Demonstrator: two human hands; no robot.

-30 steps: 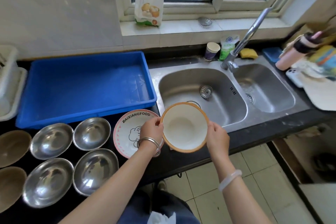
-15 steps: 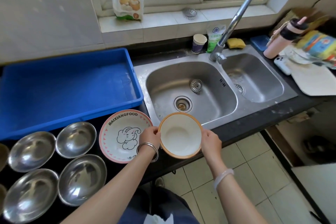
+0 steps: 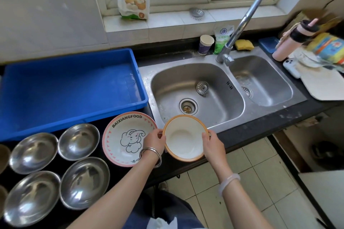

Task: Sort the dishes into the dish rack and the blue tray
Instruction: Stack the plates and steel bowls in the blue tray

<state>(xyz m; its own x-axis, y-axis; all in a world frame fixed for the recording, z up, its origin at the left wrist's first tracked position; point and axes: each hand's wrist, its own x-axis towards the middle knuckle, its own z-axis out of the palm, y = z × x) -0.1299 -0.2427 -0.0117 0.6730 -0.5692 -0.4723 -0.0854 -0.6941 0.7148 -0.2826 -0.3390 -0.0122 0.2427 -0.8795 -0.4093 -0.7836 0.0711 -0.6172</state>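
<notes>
Fingers of left hand (image 3: 154, 140) and right hand (image 3: 212, 142) clamp bowl (image 3: 183, 136) rim, held between them over counter edge. Left of fingers: tray (image 3: 74, 113) bare, plate (image 3: 123, 139) and steel bowls (image 3: 79, 141) unsorted. Rack out of view. Barely started.

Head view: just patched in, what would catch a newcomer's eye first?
The orange-rimmed white bowl, held by the left hand and right hand over the counter edge in front of the sink. Left of it lies the elephant plate, with the blue tray behind it.
</notes>
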